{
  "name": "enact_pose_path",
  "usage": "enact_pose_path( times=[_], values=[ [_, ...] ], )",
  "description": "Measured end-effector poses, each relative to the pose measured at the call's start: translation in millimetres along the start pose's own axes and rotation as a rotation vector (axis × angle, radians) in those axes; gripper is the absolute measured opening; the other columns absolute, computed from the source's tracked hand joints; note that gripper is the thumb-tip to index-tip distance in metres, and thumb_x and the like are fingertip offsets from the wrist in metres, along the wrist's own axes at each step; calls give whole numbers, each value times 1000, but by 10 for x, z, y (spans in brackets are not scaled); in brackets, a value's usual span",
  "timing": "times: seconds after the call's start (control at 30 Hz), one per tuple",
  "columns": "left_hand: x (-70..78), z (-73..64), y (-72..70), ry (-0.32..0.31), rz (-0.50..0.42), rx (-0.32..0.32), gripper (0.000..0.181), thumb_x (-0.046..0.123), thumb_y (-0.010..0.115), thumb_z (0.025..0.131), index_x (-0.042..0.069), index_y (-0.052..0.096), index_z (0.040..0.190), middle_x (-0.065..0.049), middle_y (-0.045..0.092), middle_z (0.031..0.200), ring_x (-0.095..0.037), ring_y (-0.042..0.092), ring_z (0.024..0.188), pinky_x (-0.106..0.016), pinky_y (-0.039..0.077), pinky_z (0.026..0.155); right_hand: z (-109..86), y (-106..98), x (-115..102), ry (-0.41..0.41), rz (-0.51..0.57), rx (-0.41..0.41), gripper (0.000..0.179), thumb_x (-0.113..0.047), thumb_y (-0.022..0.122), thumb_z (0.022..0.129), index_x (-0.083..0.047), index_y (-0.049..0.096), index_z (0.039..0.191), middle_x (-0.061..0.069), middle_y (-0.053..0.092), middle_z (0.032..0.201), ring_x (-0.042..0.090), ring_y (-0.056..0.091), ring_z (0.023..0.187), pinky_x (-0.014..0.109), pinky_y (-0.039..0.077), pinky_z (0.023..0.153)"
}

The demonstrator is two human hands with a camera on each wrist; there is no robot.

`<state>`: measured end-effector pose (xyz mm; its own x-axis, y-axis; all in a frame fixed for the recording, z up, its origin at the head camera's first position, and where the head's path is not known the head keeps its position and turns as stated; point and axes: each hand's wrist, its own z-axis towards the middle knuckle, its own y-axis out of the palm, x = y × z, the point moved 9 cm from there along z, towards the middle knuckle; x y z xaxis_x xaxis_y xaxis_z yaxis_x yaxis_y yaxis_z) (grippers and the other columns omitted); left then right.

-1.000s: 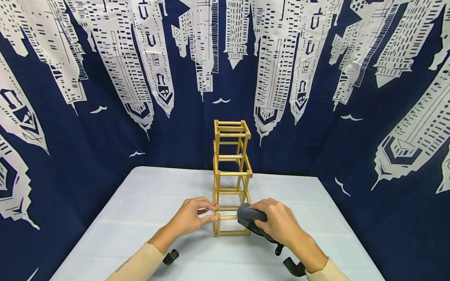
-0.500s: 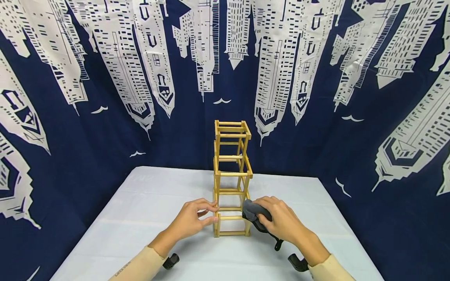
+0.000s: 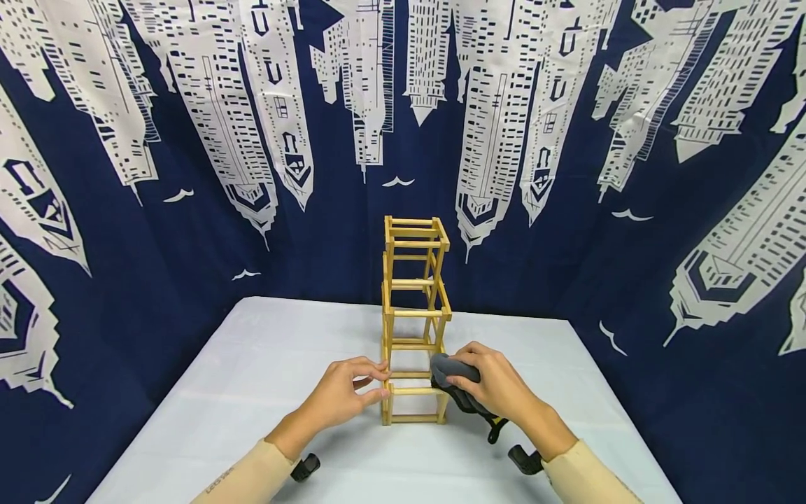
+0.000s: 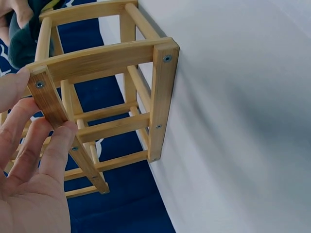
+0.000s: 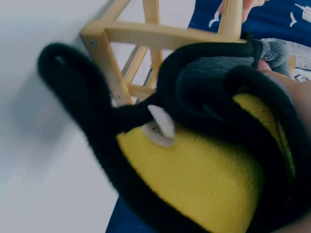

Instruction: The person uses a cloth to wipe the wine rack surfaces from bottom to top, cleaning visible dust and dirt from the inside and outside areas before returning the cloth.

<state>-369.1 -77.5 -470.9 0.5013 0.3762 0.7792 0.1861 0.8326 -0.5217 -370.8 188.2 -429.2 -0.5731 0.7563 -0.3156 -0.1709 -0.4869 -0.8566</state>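
Observation:
A tall, light wooden frame (image 3: 412,313) of posts and crossbars stands on the white table, narrower at its upper part. My left hand (image 3: 346,385) holds its near left post, thumb at one end and fingertips along the side, as the left wrist view shows. At the near right post, my right hand (image 3: 497,381) grips a bunched cloth (image 3: 455,372), which overlaps the post. The cloth is grey on one face and yellow (image 5: 204,165) on the other, with black edging, a hanging loop (image 5: 73,73) and a small white tag (image 5: 160,127).
The white table (image 3: 290,336) spreads out on both sides of the frame. Behind it hangs a dark blue curtain (image 3: 340,245) with white skyline prints. Black curved pieces (image 3: 525,460) show beside both wrists.
My right hand and the cloth have shifted a short way right, then back left and upward along the frame's right post. The left hand keeps its place.

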Motion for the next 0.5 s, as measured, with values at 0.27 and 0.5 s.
enact_pose_path(
  times=[0.27, 0.5],
  values=[
    [-23, -12, -3, -17, 21, -13, 21, 21, 93, 103, 14, 90, 123, -9, 82, 144, -38, 75, 146, -41, 67, 113, 306, 67, 129, 56, -14, -12, 31, -25, 94, 101, -10, 88, 128, 5, 82, 117, 18, 78, 101, 35, 67, 82],
    [3, -5, 18, -26, 19, 44, 21, 17, 95, 101, 11, 91, 121, -11, 83, 143, -38, 76, 142, -39, 68, 111, 266, 6, 82, 10, -5, -89, 28, -31, 94, 102, -12, 90, 122, -1, 83, 111, 10, 73, 95, 33, 66, 82]
  ],
)
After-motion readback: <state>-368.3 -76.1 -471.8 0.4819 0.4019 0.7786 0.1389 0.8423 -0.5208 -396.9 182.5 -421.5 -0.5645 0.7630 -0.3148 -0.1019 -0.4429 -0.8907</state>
